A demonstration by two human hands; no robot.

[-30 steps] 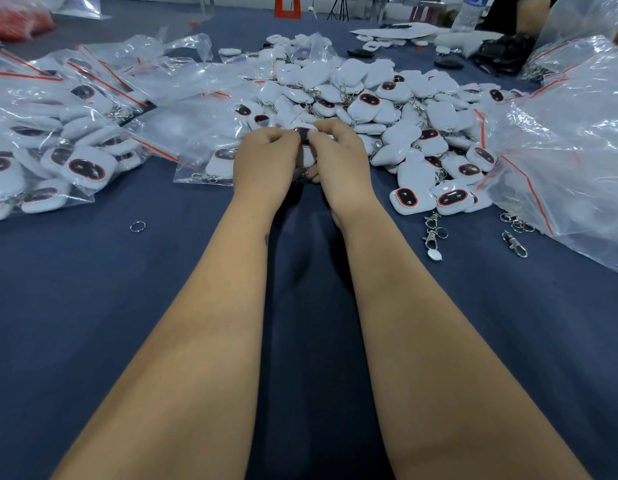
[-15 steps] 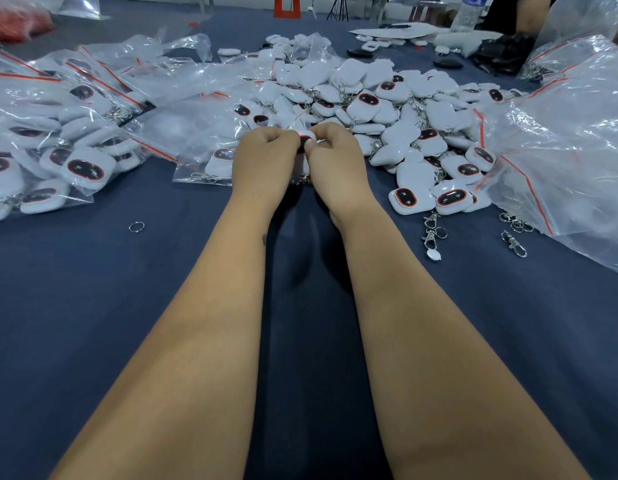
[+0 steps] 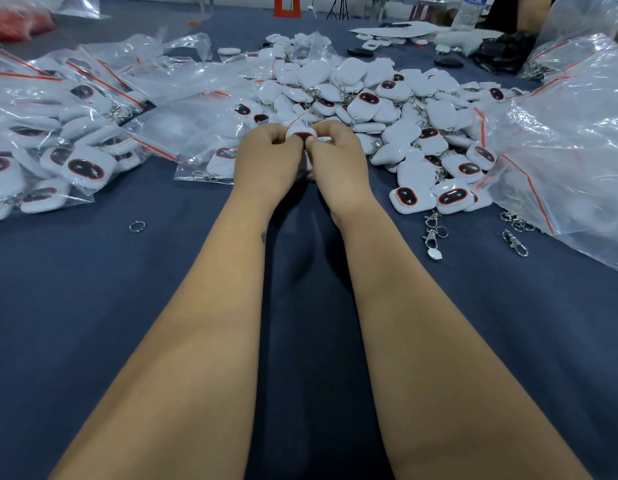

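Both hands met at the near edge of the heap. The left hand and the right hand each had their fingers curled in and pinched the same white fob from opposite sides. Its dark, red-rimmed window showed between the thumbs. The hands hid its lower part, so I could not tell whether it touched the cloth.

Right behind the knuckles, the loose pile of fobs spread away and to the right. Its nearest edge ended at two fobs lying face up just right of the right wrist. To the left, a single bagged fob lay almost against the left hand, and beyond it the stack of filled bags reached the left border of the view. On the far right, the big crumpled plastic bag hemmed in that side, its red seal strip slanting down toward the cloth.

The room for moving lay nearer the person: the blue tablecloth stretched wide on either side of the forearms. On the left part sat a loose key ring, well apart from the arm. On the right part lay a metal clasp just below the pile's edge, and a second clasp beside the big bag's lower hem.
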